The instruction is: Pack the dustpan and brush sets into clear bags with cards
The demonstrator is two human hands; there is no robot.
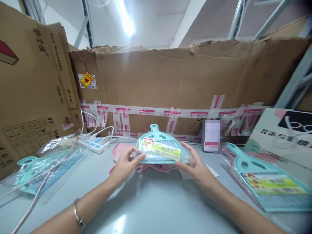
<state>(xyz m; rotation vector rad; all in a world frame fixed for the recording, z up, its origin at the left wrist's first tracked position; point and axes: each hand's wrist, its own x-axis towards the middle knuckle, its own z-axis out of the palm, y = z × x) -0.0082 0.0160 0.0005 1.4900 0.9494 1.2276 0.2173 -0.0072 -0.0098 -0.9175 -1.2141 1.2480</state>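
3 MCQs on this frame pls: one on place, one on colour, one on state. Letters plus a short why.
1. Where does the power strip lie?
A. left of the held dustpan, by the cardboard wall
B. on the right-hand stack
C. under the left forearm

2. What colour is the dustpan held in both hands?
A. pink
B. teal
C. yellow

3. How is that dustpan held?
A. left hand alone
B. lying flat, untouched
C. gripped at both sides, left hand and right hand

Answers:
1 A: the strip sits on the table left of the pan, near the box.
2 B: its body and handle are teal; the pink one lies beneath.
3 C: fingers of each hand close on opposite edges.
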